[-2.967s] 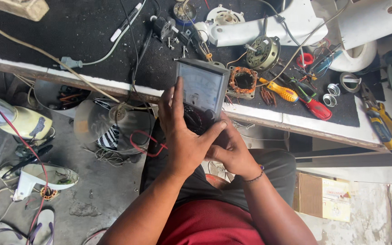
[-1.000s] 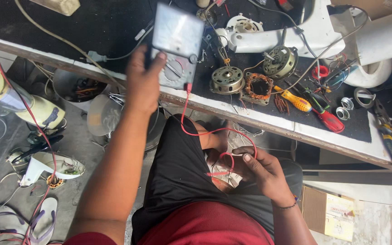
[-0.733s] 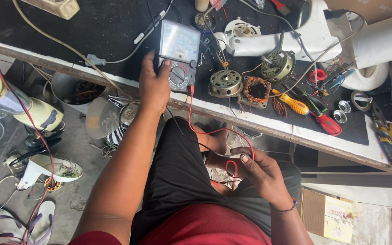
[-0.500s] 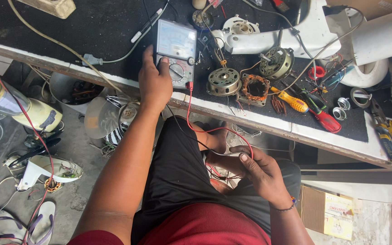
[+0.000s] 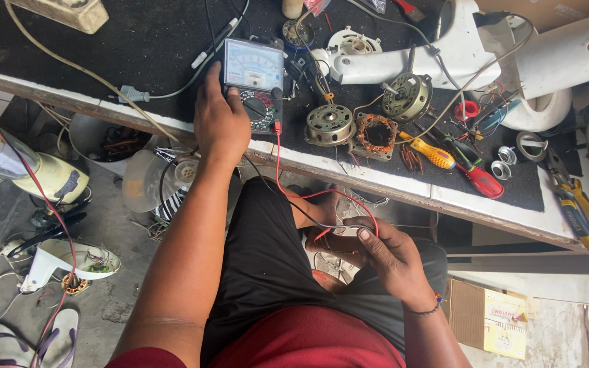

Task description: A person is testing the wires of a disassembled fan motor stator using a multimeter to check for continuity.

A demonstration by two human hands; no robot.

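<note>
Head view: left hand (image 5: 221,123) rests flat on analog multimeter (image 5: 253,84), fingers loose by selector dial, not clenched. Multimeter lies on table (image 5: 138,41) near front edge, left of motor stator (image 5: 377,133). Right hand (image 5: 393,259) below table edge, grip pinched on red and black probe leads (image 5: 308,197) running up to meter. Yellow screwdriver (image 5: 431,151) right of stator. Judgement: steady meter body, keep dial and needle scale unobstructed, keep leads slack, avoid tugging meter off edge.
</note>
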